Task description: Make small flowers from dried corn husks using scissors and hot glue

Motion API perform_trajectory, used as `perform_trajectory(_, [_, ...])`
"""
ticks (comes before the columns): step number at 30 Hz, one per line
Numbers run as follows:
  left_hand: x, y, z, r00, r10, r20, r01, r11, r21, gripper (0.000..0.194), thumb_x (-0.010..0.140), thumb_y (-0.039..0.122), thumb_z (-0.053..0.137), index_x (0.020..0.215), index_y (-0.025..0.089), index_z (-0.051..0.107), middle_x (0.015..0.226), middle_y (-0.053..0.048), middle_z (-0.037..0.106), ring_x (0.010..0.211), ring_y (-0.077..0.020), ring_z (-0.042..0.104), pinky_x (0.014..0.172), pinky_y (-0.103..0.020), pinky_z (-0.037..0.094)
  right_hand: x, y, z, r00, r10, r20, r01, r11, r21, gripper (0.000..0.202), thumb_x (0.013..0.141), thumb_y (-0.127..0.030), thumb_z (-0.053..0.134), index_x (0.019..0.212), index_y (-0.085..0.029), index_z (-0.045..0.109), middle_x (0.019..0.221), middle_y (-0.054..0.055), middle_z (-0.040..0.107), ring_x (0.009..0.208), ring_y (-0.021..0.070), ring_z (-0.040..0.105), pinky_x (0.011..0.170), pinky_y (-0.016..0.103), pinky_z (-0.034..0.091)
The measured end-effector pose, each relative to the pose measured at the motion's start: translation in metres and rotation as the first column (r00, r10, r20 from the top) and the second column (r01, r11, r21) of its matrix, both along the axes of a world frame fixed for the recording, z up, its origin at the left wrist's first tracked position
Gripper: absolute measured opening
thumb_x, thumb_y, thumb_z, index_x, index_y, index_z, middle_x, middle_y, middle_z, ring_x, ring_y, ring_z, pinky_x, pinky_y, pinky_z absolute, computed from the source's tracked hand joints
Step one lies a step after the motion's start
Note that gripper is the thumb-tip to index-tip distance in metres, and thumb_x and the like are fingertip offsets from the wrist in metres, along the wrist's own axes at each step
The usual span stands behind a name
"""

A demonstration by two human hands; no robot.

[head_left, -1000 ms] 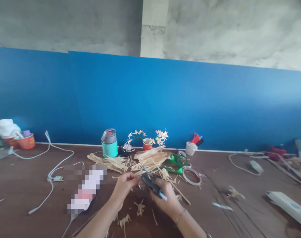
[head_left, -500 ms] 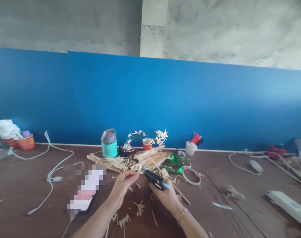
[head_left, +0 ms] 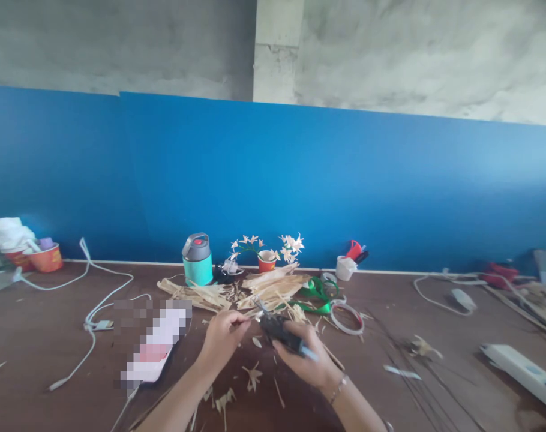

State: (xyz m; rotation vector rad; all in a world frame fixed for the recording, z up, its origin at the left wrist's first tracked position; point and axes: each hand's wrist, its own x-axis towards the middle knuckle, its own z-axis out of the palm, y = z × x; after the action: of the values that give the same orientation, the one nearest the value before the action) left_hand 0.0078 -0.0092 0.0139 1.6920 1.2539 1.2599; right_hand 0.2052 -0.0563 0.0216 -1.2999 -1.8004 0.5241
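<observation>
My right hand (head_left: 309, 355) is wrapped round a black glue gun (head_left: 282, 333), with a pale glue stick poking out of its back end. The gun's nozzle points left, close to the fingertips of my left hand (head_left: 227, 335). Those fingers pinch a small pale piece (head_left: 254, 314), too small to make out clearly. Behind both hands lies a pile of dry husk strips (head_left: 273, 288). A husk flower (head_left: 252, 377) rests on the brown table (head_left: 165, 414) between my forearms.
At the back stand a teal flask (head_left: 198, 269), an orange cup (head_left: 267, 261) with pale flowers and a white cup (head_left: 345, 269) with tools. Green ribbon (head_left: 318, 295) and a tape roll (head_left: 347, 318) lie right; white cables (head_left: 92, 306) and a blurred-out phone-like object lie left.
My right hand has turned and shifted slightly right with the glue gun, now covering more of its body. The fingers of my left hand have moved a little, staying near the nozzle.
</observation>
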Motion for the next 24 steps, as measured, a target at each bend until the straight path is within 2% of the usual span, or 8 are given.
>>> perform_trajectory(3, [-0.001, -0.001, 0.002, 0.981, 0.056, 0.186, -0.028, 0.988, -0.153, 0.019, 0.063, 0.038, 0.067, 0.064, 0.02, 0.07, 0.062, -0.002, 0.065, 0.065, -0.0205, 0.055, 0.063, -0.027, 0.039, 0.0, -0.002, 0.005, 0.925, 0.141, 0.354, -0.162, 0.986, 0.029, 0.005, 0.065, -0.02, 0.054, 0.065, -0.019, 0.059, 0.065, 0.003, 0.063, 0.062, 0.0162, 0.055, 0.057, 0.024, 0.036])
perform_trajectory(6, [-0.002, -0.003, 0.008, 0.923, 0.073, 0.378, 0.017, 0.973, -0.231, 0.023, 0.064, 0.041, 0.067, 0.071, 0.019, 0.069, 0.064, -0.001, 0.064, 0.065, -0.0184, 0.055, 0.063, -0.025, 0.04, 0.001, 0.002, 0.005, 0.906, -0.058, 0.418, 0.061, 0.998, 0.005, 0.011, 0.067, -0.018, 0.052, 0.073, -0.019, 0.061, 0.066, 0.004, 0.065, 0.062, 0.0177, 0.058, 0.056, 0.023, 0.036])
perform_trajectory(9, [-0.001, -0.006, 0.012, 0.955, -0.023, 0.297, 0.077, 0.982, -0.172, 0.019, 0.064, 0.038, 0.068, 0.065, 0.019, 0.069, 0.062, -0.001, 0.063, 0.064, -0.0178, 0.054, 0.063, -0.025, 0.039, 0.004, 0.004, 0.003, 0.938, -0.214, 0.272, 0.209, 0.977, 0.045, 0.014, 0.073, -0.022, 0.052, 0.084, -0.019, 0.06, 0.07, 0.004, 0.065, 0.063, 0.0171, 0.058, 0.057, 0.023, 0.038])
perform_trajectory(12, [0.001, -0.006, 0.012, 0.984, -0.085, 0.158, 0.107, 0.985, -0.138, 0.017, 0.062, 0.037, 0.069, 0.06, 0.02, 0.069, 0.059, -0.001, 0.062, 0.062, -0.0182, 0.053, 0.061, -0.026, 0.038, 0.006, 0.003, 0.004, 0.988, -0.14, 0.066, 0.134, 0.987, 0.086, 0.013, 0.076, -0.031, 0.053, 0.082, -0.02, 0.056, 0.068, 0.002, 0.062, 0.06, 0.0148, 0.055, 0.057, 0.023, 0.04])
perform_trajectory(15, [0.004, -0.007, 0.008, 0.955, -0.059, 0.29, 0.126, 0.968, -0.217, 0.021, 0.067, 0.04, 0.066, 0.067, 0.019, 0.069, 0.064, -0.001, 0.064, 0.066, -0.018, 0.055, 0.062, -0.025, 0.038, 0.004, 0.001, 0.007, 0.965, -0.126, -0.231, 0.124, 0.992, -0.022, 0.02, 0.073, -0.037, 0.057, 0.078, -0.019, 0.054, 0.064, 0.001, 0.058, 0.057, 0.014, 0.052, 0.055, 0.024, 0.041])
perform_trajectory(18, [0.006, -0.008, 0.005, 0.851, -0.063, 0.522, 0.21, 0.951, -0.227, 0.024, 0.069, 0.04, 0.066, 0.063, 0.017, 0.064, 0.073, -0.003, 0.066, 0.081, -0.019, 0.057, 0.068, -0.024, 0.038, 0.001, 0.001, 0.012, 0.89, -0.128, -0.437, 0.024, 0.971, -0.237, 0.025, 0.07, -0.041, 0.059, 0.075, -0.017, 0.052, 0.056, -0.002, 0.051, 0.051, 0.0124, 0.047, 0.052, 0.025, 0.04])
perform_trajectory(21, [0.006, -0.007, 0.004, 0.782, -0.093, 0.616, 0.282, 0.934, -0.217, 0.025, 0.068, 0.039, 0.068, 0.06, 0.017, 0.06, 0.077, -0.005, 0.068, 0.083, -0.0184, 0.057, 0.065, -0.023, 0.037, 0.006, 0.005, 0.024, 0.876, -0.104, -0.472, -0.043, 0.956, -0.291, 0.026, 0.068, -0.041, 0.06, 0.074, -0.017, 0.052, 0.054, -0.004, 0.048, 0.048, 0.011, 0.044, 0.049, 0.025, 0.037])
perform_trajectory(24, [0.005, -0.004, 0.001, 0.793, -0.051, 0.608, 0.244, 0.94, -0.24, 0.026, 0.066, 0.039, 0.07, 0.061, 0.016, 0.06, 0.076, -0.005, 0.068, 0.075, -0.0167, 0.057, 0.062, -0.023, 0.037, 0.025, 0.009, 0.043, 0.904, -0.237, -0.355, 0.175, 0.965, -0.197, 0.023, 0.066, -0.037, 0.059, 0.076, -0.018, 0.053, 0.061, -0.002, 0.053, 0.053, 0.0122, 0.047, 0.052, 0.025, 0.038])
